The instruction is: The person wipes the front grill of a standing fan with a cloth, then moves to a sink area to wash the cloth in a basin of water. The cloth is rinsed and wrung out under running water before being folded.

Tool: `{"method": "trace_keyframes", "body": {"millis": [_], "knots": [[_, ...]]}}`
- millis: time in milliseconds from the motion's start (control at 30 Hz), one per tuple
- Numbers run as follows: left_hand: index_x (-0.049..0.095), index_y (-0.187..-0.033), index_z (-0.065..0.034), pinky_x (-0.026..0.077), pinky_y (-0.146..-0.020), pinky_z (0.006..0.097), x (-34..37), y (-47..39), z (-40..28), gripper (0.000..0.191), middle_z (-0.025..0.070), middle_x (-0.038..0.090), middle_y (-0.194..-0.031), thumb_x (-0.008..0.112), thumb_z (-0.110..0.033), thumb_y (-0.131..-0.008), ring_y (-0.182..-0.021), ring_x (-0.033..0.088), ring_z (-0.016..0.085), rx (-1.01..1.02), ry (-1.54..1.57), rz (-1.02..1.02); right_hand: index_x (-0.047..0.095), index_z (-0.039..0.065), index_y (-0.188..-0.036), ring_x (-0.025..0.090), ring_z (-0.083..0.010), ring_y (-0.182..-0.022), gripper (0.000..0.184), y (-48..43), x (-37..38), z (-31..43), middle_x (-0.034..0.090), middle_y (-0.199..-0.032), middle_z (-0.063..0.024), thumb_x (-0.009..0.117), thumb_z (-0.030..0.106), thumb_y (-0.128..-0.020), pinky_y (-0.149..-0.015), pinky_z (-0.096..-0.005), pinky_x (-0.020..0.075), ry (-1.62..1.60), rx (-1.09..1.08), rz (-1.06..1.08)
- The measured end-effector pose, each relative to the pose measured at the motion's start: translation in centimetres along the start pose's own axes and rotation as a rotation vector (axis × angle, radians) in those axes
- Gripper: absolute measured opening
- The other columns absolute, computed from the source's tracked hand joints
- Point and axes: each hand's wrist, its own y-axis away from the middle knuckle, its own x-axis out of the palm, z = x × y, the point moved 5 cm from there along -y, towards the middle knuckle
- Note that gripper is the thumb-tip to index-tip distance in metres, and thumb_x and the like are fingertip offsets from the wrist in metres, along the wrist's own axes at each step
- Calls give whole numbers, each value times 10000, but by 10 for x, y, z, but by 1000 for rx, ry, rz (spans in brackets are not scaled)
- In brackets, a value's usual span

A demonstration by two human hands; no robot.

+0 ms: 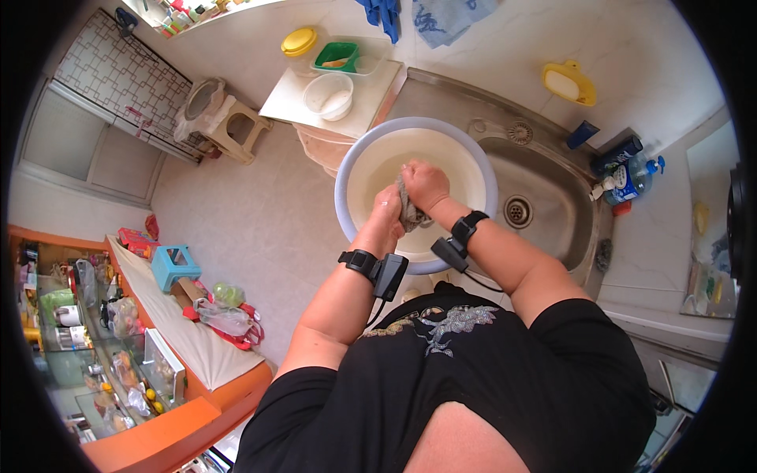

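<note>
A wet grey cloth (pixel 409 211) is bunched between both hands, above a round basin with a pale blue rim (pixel 342 195) and cream inside. My left hand (pixel 388 207) closes round the cloth from the left, with a small fleck of foam near the wrist. Clenched at the cloth's upper end is my right hand (pixel 424 182), just right of the left one. The basin's bottom is partly hidden by the hands and forearms. Each forearm wears a black strap with a small black device.
A stainless steel sink (pixel 550 201) adjoins the basin on the right, with bottles (pixel 633 180) at its far edge. Beyond the basin, a white counter (pixel 284 100) holds a clear plastic bowl (pixel 329 97). A beige stool (pixel 236 127) and a blue stool (pixel 173 266) stand to the left.
</note>
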Motion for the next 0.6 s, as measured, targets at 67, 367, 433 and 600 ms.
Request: {"method": "trace_keyframes", "body": {"millis": [67, 367, 433, 600], "knots": [[577, -867, -32, 482, -540, 332, -5, -7, 2, 173, 67, 571, -726, 560, -202, -839, -626, 570, 207, -42, -11, -26, 630, 89, -905, 567, -356, -920, 178, -12, -4, -23, 594, -1010, -158, 569, 207, -786, -758, -425, 490, 161, 38, 112], [494, -1125, 11, 480, -730, 451, -51, -21, 13, 409, 163, 559, -1017, 607, -173, -778, -931, 556, 287, -156, -352, -492, 509, 41, -1214, 382, -349, -1195, 513, 10, 32, -44, 365, -1317, -186, 638, 173, -735, -925, -467, 412, 484, 307, 288], [477, -1152, 4, 477, -755, 480, -49, -28, 20, 440, 173, 553, -1052, 593, -250, -812, -954, 555, 297, -212, -252, -469, 522, 39, -1208, 408, -360, -1180, 523, 15, 59, -40, 309, -1358, -219, 656, 208, -732, -913, -429, 425, 371, 345, 447], [468, -1198, -60, 448, -846, 529, -51, -41, 18, 561, 152, 545, -1155, 469, -515, -870, -1044, 546, 307, -244, 292, -100, 626, 23, -819, 594, -210, -664, 201, 10, 54, -8, 617, -703, -94, 604, 166, -679, -630, -335, 471, -749, 355, 323]]}}
